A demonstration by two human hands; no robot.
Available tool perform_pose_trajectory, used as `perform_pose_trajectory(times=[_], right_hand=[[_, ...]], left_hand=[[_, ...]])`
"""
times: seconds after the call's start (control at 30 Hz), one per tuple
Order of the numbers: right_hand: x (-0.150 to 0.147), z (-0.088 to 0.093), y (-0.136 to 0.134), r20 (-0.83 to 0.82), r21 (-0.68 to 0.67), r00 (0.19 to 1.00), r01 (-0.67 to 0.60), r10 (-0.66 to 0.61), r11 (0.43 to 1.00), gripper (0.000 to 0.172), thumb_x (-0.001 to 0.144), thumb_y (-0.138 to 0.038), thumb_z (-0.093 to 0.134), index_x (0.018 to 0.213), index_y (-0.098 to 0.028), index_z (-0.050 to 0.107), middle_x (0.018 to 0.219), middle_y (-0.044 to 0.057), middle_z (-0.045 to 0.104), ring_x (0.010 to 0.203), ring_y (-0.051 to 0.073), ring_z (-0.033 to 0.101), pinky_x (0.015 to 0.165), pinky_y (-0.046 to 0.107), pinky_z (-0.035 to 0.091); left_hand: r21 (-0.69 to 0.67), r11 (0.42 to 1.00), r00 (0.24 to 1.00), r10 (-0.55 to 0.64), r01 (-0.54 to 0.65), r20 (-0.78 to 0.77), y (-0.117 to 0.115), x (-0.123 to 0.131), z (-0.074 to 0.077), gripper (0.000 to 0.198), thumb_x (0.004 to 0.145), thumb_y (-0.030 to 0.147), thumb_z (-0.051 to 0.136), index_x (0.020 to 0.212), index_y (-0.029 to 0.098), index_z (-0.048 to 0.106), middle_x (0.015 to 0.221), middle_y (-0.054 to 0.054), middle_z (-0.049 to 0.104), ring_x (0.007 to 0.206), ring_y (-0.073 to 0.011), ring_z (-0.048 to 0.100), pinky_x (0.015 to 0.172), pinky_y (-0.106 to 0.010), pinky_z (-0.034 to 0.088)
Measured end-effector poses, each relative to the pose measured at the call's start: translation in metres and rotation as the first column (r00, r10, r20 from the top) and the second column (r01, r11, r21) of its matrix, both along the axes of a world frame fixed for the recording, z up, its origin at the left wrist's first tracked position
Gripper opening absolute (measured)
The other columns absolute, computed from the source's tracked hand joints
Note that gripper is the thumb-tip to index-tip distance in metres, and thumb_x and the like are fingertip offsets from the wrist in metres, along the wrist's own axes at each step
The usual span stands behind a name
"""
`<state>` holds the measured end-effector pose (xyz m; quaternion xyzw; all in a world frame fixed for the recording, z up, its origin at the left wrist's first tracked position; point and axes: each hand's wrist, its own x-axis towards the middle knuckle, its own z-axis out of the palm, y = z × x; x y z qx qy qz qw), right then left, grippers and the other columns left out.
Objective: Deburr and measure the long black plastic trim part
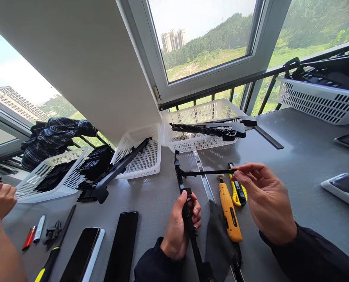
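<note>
My left hand (178, 229) is wrapped round a long, narrow black plastic part (179, 178) with clips and tabs along it, held tilted above the grey table. Between thumb and fingertips, my right hand (267, 201) pinches one end of a thin black rod (212, 172). Its other end meets the upper stretch of the plastic part; whether it is attached or only touching, I cannot tell. Close to my right hand lie a yellow-orange handheld power tool (230, 213) and a yellow utility knife (239, 192). A metal strip (202, 172) and a dark grey cloth (217, 239) lie between my hands.
White baskets (139, 174) line the window side, with black parts in or across them. At left are phones (80, 250), a black-and-yellow-handled tool (53, 254), a red lighter (29, 237) and another person's hand (0, 201). A white device (344, 190) lies at right.
</note>
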<state>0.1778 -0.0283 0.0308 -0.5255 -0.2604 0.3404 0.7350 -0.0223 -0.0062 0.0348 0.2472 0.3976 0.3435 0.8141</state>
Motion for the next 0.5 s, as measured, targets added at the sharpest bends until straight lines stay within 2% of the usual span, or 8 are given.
perform_pose_trajectory(times=[0.13,0.23,0.37,0.5], right_hand=[[-0.0032,0.0031,-0.0019,0.025,0.005,0.999,-0.026,0.026,1.000,0.026,0.083,-0.049,0.086,0.094,-0.030,0.071,0.101,0.000,0.075,0.091,0.018,0.074,0.088,0.030,0.060],[-0.0040,0.0028,-0.0027,0.070,0.007,0.997,-0.028,0.027,1.000,0.024,0.088,-0.050,0.081,0.098,-0.031,0.070,0.102,0.001,0.076,0.093,0.019,0.075,0.091,0.032,0.060],[-0.0033,0.0002,-0.0020,0.130,-0.035,0.988,-0.078,0.082,0.996,0.033,0.082,-0.049,0.087,0.103,-0.030,0.070,0.102,0.002,0.076,0.103,0.022,0.074,0.091,0.032,0.061],[-0.0038,-0.0028,-0.0002,0.142,-0.048,0.976,-0.162,0.167,0.986,0.036,0.080,-0.046,0.088,0.104,-0.028,0.069,0.097,0.003,0.076,0.097,0.022,0.074,0.090,0.034,0.061]], left_hand=[[0.014,1.000,1.000,0.012,-0.012,-0.013,0.0010,0.0011,0.0009,0.057,0.075,0.068,0.081,0.093,0.018,0.062,0.065,0.006,0.049,0.053,-0.0070,0.033,0.050,-0.020,0.028],[0.030,0.999,0.998,0.039,-0.038,-0.051,0.0003,0.0020,0.0016,0.057,0.074,0.069,0.082,0.091,0.018,0.062,0.066,0.006,0.050,0.056,-0.0083,0.040,0.053,-0.021,0.034],[0.060,0.995,0.990,0.086,-0.080,-0.114,-0.0008,0.0030,0.0032,0.055,0.077,0.067,0.081,0.090,0.017,0.064,0.070,0.003,0.054,0.065,-0.0109,0.048,0.064,-0.023,0.042],[0.091,0.993,0.987,0.086,-0.074,-0.138,-0.0010,0.0036,0.0039,0.052,0.081,0.066,0.078,0.089,0.017,0.063,0.071,0.003,0.054,0.066,-0.0115,0.048,0.066,-0.024,0.042]])
